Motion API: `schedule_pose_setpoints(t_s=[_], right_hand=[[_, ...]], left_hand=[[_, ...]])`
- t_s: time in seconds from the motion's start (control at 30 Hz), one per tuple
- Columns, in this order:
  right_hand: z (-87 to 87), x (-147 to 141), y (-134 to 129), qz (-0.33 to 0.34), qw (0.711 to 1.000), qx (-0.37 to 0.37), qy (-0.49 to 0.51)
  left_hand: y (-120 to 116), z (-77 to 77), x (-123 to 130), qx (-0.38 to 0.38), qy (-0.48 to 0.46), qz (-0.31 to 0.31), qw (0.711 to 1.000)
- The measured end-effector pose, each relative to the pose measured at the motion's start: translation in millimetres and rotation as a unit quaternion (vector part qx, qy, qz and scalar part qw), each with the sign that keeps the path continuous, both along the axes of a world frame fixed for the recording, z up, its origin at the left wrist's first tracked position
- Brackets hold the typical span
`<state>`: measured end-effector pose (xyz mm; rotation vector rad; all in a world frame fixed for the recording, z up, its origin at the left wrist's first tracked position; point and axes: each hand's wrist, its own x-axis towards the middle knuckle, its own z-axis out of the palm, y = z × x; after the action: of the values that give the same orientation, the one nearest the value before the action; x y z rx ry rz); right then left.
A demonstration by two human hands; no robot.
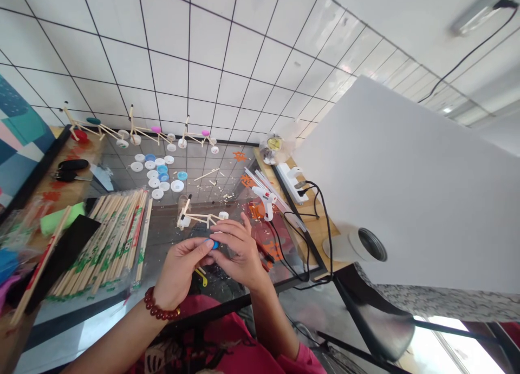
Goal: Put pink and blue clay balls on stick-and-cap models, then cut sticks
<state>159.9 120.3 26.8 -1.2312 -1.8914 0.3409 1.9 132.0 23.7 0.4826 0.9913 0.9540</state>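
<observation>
Blue plastic bottle cap [215,245] is sitting between both hands, just above the glass tabletop [170,303]. Left hand [181,271] is pinching it from the near side, with the thumb and fingers closed toward the rim; a dark red bead bracelet [161,303] is circling that wrist. Right hand [239,249] is curving over the far side, fingers narrowly closed against the cap and partly hiding it. Wrapped disposable chopsticks [108,244] are lying in a bundle to the left of the hands; their paper sleeves are showing green and red print, too small to read. Stick-and-cap model [199,218] is standing just beyond the fingers, and a small yellow piece [201,277] is lying just below the hands. White hot glue gun [264,201] is resting beyond the right hand, near glue sticks [264,187]. White power strip [290,182] is sitting on the wooden ledge [312,228] to the right, with black cables [309,238] trailing from it. Loose white and blue bottle caps [154,171] are scattered farther out. Three finished stick models [138,128] are standing along the far edge. No lettering on the cap is legible.
</observation>
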Motion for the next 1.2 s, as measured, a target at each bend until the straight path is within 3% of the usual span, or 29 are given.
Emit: schedule_pose_setpoints(t_s=[0.2,0.33,0.43,0.6,0.87,1.2], right_hand=[[-8.2,4.6,3.8,-0.031,0.999,-0.010,0.020],[-14.8,8.8,21.0,-0.095,0.993,-0.030,0.064],[-16.3,7.0,36.3,-0.111,0.990,-0.047,0.079],[-19.3,-1.1,49.7,-0.097,0.990,-0.078,0.070],[-29.3,-1.4,53.6,-0.090,0.987,-0.110,0.075],[-27.4,-0.9,53.7,-0.078,0.988,-0.125,0.049]], left_hand=[[5.3,-4.3,3.0,-0.004,-0.015,0.012,1.000],[10.8,-6.2,2.1,-0.017,-0.040,0.073,0.996],[16.1,-6.7,3.0,-0.024,-0.047,0.071,0.996],[25.0,-7.8,11.4,-0.031,-0.060,0.041,0.997],[34.4,-10.6,18.6,-0.038,-0.045,0.039,0.997],[42.6,-10.5,26.8,-0.025,-0.003,0.057,0.998]])
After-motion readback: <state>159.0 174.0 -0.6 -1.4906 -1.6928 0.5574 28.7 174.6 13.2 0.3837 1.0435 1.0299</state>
